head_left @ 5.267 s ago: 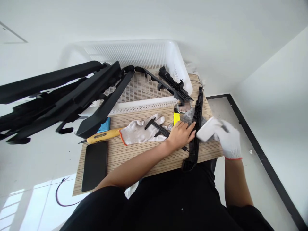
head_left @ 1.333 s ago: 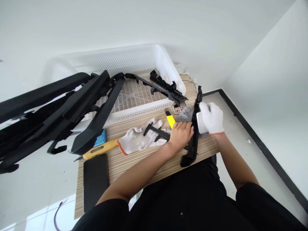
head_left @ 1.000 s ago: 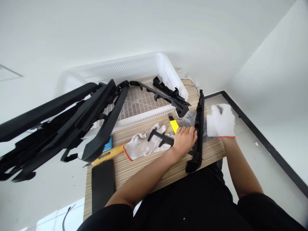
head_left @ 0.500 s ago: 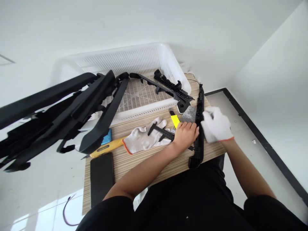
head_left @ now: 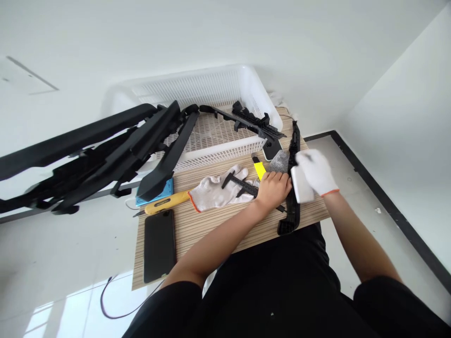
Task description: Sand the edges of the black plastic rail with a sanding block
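My bare left hand [head_left: 274, 188] has its fingers closed over the left edge of a long black plastic trim strip [head_left: 292, 206], which lies lengthwise at the table's right side. My right hand [head_left: 316, 172], in a white work glove with an orange cuff, is curled at the strip's right edge and blurred. A dark sliver shows at its fingers; what they hold is unclear. Under the glove is a white flat pad [head_left: 302, 185] beside the strip. Near my left hand are a yellow-and-black cutter [head_left: 260, 169], a grey fuzzy piece [head_left: 279, 162] and a black caliper [head_left: 243, 185].
A spare white glove [head_left: 211, 193], a yellow-handled tool [head_left: 167, 203], a blue box [head_left: 165, 190] and a black phone [head_left: 159, 246] lie on the left of the table. Behind stands a white basket [head_left: 218, 152]; black plastic parts [head_left: 141, 136] jut out leftward over it.
My right hand has shifted up along the strip, and the white pad now shows below it. My left hand stays on the strip. The whole view has moved slightly.
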Demonstrator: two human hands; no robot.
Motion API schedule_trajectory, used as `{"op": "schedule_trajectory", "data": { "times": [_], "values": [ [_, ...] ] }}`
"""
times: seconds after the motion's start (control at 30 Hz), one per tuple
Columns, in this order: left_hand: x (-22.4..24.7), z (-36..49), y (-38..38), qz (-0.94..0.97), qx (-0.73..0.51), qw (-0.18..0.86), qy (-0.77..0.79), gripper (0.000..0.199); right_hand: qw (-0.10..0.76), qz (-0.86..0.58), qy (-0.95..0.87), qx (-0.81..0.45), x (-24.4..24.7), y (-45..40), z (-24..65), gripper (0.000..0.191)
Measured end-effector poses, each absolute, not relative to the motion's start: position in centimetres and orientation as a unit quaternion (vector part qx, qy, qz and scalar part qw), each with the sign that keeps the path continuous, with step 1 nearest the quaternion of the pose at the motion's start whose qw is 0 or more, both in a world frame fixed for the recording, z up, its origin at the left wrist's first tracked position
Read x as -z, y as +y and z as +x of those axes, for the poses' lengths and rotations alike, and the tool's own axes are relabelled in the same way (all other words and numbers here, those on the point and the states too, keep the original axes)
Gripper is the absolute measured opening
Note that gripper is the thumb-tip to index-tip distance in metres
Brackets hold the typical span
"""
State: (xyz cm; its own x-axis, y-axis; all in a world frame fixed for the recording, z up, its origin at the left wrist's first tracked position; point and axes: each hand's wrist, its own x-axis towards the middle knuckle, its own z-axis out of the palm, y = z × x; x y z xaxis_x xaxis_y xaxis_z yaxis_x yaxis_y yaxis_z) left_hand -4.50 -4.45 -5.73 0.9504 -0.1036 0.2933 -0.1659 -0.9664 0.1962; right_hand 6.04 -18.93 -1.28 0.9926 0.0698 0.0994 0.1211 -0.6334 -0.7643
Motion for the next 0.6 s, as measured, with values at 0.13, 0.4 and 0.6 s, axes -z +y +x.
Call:
{"op": "schedule_trajectory", "data": {
  "times": [0.13, 0.4, 0.6],
  "values": [
    [5.98, -4.45, -4.47, 0.979, -0.155, 0.113, -0.066, 0.028, 0.375, -0.922, -0.033, 0.088, 0.59, -19.03, 6.12, 0.037],
    [6.12, -4.37, -4.63, 0.979, -0.165, 0.108, -0.059, 0.028, 0.404, -0.908, -0.003, 0.113, 0.61, -18.82, 6.35, 0.033],
    [5.81, -4.52, -4.51, 0.982, -0.147, 0.104, -0.053, 0.028, 0.390, -0.914, -0.105, 0.037, 0.15, -18.51, 6.73, 0.033]
  ]
}}
